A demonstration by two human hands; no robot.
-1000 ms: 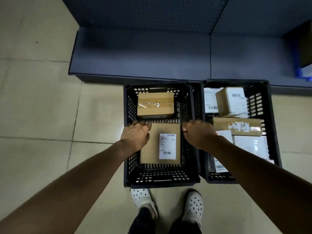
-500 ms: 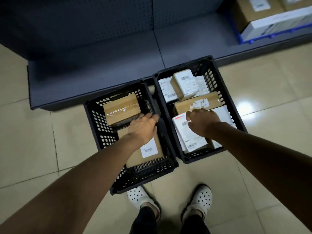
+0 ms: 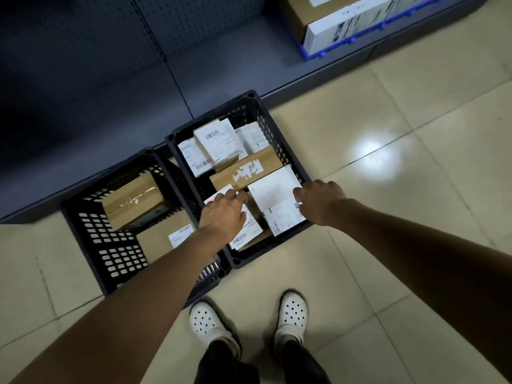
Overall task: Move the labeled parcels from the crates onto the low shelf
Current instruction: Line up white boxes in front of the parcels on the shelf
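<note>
Two black crates stand on the floor against the low grey shelf point(image 3: 110, 120). The right crate point(image 3: 266, 120) holds several labelled parcels. Among them are a flat white parcel point(image 3: 274, 195), a long brown box point(image 3: 243, 170) and small white-labelled boxes point(image 3: 216, 139). My right hand point(image 3: 318, 202) curls its fingers over the white parcel's right edge. Fingers nearly straight, my left hand point(image 3: 224, 213) reaches to that parcel's left side, above another labelled parcel point(image 3: 249, 231). The left crate point(image 3: 83, 245) holds a taped brown box point(image 3: 133, 200) and a flat labelled parcel point(image 3: 163, 239).
Cardboard and white boxes point(image 3: 346, 20) sit on a blue tray point(image 3: 360, 42) at the shelf's right end. The shelf part behind the crates is bare. My feet in white clogs point(image 3: 207, 320) stand on the tiled floor just before the crates.
Both hands left the left crate and moved right to the right crate. They now flank the flat white parcel. The view swung to the right.
</note>
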